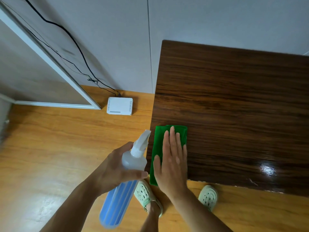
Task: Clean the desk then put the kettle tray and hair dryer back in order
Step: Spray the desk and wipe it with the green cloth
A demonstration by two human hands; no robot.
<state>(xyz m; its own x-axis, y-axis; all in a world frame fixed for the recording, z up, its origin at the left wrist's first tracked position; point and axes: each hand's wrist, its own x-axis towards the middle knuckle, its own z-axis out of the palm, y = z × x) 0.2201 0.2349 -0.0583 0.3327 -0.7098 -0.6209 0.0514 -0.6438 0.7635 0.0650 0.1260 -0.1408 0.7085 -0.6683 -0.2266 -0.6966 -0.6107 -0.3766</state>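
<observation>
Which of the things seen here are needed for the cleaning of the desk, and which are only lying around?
Needed for the job:
- dark brown wooden desk
- green folded cloth, flat under the right hand
- clear plastic spray bottle with blue liquid, held in the left hand

Only lying around:
- white flat box with vents on the floor
- black cables along the wall

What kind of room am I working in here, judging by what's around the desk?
Probably a bedroom or hotel-type guest room, though that's a guess. A dark wood desk stands against a plain white wall, a white router-like box sits on the wood-look floor with cables trailing down, and the person wears slippers.
</observation>
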